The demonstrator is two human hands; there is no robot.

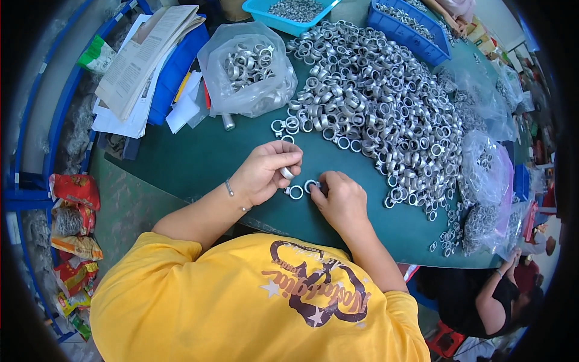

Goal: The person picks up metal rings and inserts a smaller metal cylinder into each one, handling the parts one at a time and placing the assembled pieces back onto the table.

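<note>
My left hand [263,172] is closed on a silver metal ring [286,173], pinched between thumb and fingers a little above the green table. To its right my right hand [342,202] is closed, thumb and forefinger on a second ring [310,184] at the tabletop. Between the two hands a loose metal ring [295,192] lies flat on the table. Beyond them spreads a large heap of similar silver rings [374,96], each with a small lug. A few stray rings [284,125] sit at the heap's near left edge.
The green table [199,163] carries a clear bag of rings [241,99], a light-blue basin [289,27], a blue crate [416,36], and papers [142,66] by a blue bin at left. Clear bags [485,181] stand at right. Another person [482,298] sits at the lower right.
</note>
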